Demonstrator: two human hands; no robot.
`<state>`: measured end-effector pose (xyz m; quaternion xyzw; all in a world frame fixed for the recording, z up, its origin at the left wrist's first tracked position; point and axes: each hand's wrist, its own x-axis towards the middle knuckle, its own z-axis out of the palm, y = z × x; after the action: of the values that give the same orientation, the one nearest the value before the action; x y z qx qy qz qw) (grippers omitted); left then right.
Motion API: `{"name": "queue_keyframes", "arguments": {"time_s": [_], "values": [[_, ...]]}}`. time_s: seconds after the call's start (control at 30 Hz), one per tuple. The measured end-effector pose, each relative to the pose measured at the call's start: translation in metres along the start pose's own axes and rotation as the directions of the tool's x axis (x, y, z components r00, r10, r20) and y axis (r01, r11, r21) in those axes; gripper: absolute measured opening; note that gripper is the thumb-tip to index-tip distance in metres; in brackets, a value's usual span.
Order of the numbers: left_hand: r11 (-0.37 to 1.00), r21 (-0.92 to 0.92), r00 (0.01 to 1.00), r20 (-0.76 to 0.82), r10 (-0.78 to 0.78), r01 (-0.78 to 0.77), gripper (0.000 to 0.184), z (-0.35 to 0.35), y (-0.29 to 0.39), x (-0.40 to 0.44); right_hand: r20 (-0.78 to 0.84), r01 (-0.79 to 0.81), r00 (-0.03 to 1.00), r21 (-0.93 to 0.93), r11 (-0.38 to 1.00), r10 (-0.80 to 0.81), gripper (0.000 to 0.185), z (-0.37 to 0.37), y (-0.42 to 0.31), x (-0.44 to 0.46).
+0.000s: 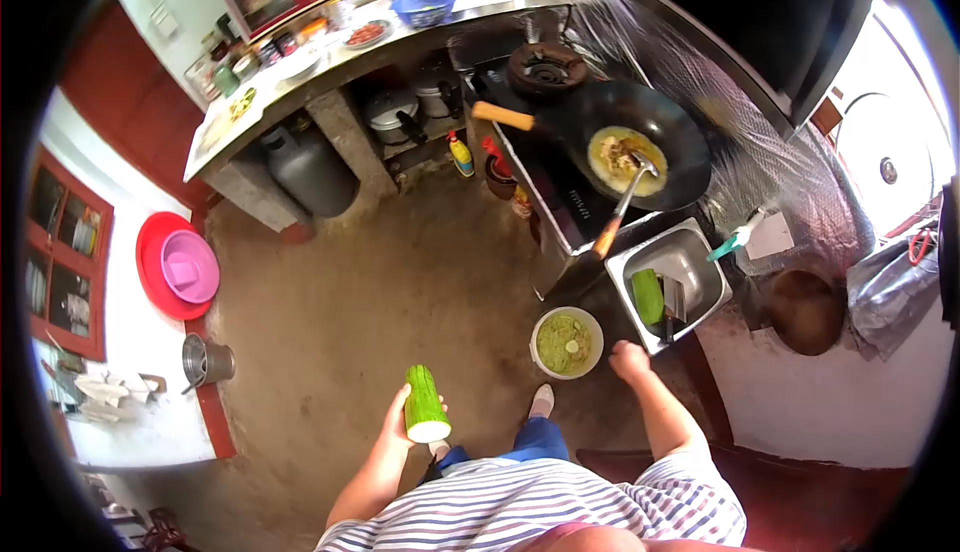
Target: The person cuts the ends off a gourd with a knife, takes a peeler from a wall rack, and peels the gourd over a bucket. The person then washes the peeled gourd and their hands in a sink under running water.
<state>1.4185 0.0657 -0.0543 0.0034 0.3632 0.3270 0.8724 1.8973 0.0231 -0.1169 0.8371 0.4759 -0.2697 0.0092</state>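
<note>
My left hand [398, 417] is wrapped round a thick piece of green gourd [424, 402], its pale cut end toward me. My right hand [629, 360] hangs beside the near left corner of the metal sink [613, 274], fingers curled in, with nothing seen sticking out of them. Inside the sink lie another green gourd piece [647, 297] and a knife [675, 302] with a dark handle. Below the sink, a white bucket [535, 357] holds pale green peelings [563, 337].
A black wok [690, 167] with yellowish food and a ladle [625, 207] sits on the stove; the ladle's handle reaches past the stove edge. Left of it runs a counter [300, 77] with dishes and a blue basket [425, 7]. A gas cylinder [310, 177] stands underneath. Pink and red basins [150, 267] are at left.
</note>
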Motion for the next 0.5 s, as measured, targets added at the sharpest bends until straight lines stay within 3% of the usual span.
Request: {"name": "queue_keyframes", "arguments": {"time_s": [0.07, 0.13, 0.2, 0.23, 0.27, 0.3, 0.5], "values": [[0.998, -0.052, 0.999, 0.011, 0.030, -0.029, 0.050, -0.032, 0.014, -0.032, -0.015, 0.197, 0.980, -0.063, 0.978, -0.198, 0.020, 0.056, -0.039, -0.032], [0.980, -0.164, 0.993, 0.019, 0.119, -0.114, 0.051, -0.073, 0.033, -0.079, 0.235, 0.278, 0.941, -0.116, 0.954, -0.245, 0.024, 0.072, -0.105, -0.090], [0.942, -0.206, 0.963, -0.032, 0.266, -0.267, 0.049, -0.094, 0.054, -0.141, 0.185, 0.480, 0.870, -0.098, 0.872, -0.458, 0.032, 0.092, -0.154, -0.144], [0.912, -0.229, 0.939, -0.032, 0.343, -0.341, 0.047, -0.118, 0.063, -0.166, 0.321, 0.505, 0.845, -0.214, 0.836, -0.428, 0.030, 0.122, -0.162, -0.147], [0.873, -0.247, 0.906, -0.061, 0.418, -0.420, 0.047, -0.136, 0.075, -0.195, 0.313, 0.575, 0.805, -0.204, 0.792, -0.504, 0.030, 0.150, -0.171, -0.145], [0.840, -0.256, 0.877, -0.084, 0.473, -0.478, 0.046, -0.153, 0.089, -0.223, 0.417, 0.708, 0.690, -0.222, 0.670, -0.592, 0.028, 0.191, -0.166, -0.115], [0.569, -0.402, 0.693, -0.335, 0.638, -0.718, 0.044, -0.254, 0.141, -0.356, 0.528, 0.646, 0.681, -0.107, 0.756, -0.507, 0.021, 0.221, -0.363, -0.101]]}}
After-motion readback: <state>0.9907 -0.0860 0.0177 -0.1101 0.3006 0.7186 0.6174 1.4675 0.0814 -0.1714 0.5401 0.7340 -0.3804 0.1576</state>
